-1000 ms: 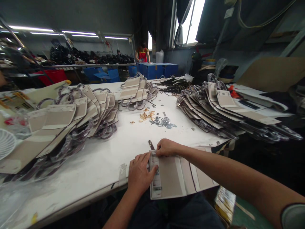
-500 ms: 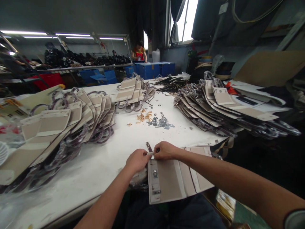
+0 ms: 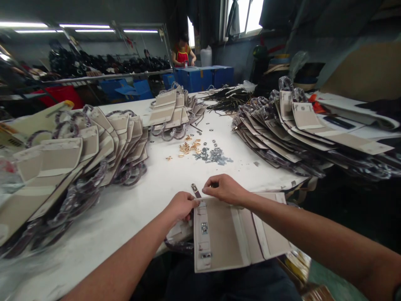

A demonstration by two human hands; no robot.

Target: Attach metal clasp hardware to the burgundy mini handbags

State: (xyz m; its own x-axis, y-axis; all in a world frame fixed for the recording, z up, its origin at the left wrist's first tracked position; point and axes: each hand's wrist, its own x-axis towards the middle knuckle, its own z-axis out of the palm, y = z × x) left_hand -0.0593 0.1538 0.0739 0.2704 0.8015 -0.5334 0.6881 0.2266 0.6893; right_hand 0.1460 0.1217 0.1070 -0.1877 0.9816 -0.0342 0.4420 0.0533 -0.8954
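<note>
The person's left hand (image 3: 182, 205) pinches the upper left corner of a beige panel (image 3: 221, 236), thumb on top and the other fingers partly hidden. The panel lies open at the near edge of the worktop (image 3: 153, 205), above the person's lap. The right hand (image 3: 210, 187) hovers by its top edge, fingers curled with a narrow gap to the thumb (whether it grips something tiny, one cannot tell). A short strap (image 3: 196, 190) with a metal end sticks out past that corner, between the two hands. A square metal plate (image 3: 204, 228) sits on the panel's left strip. Farther back lie gold pieces (image 3: 190, 148) beside silver pieces (image 3: 214, 156), with a left stack (image 3: 120, 133) and a right stack (image 3: 275, 133) of similar panels on either side
</note>
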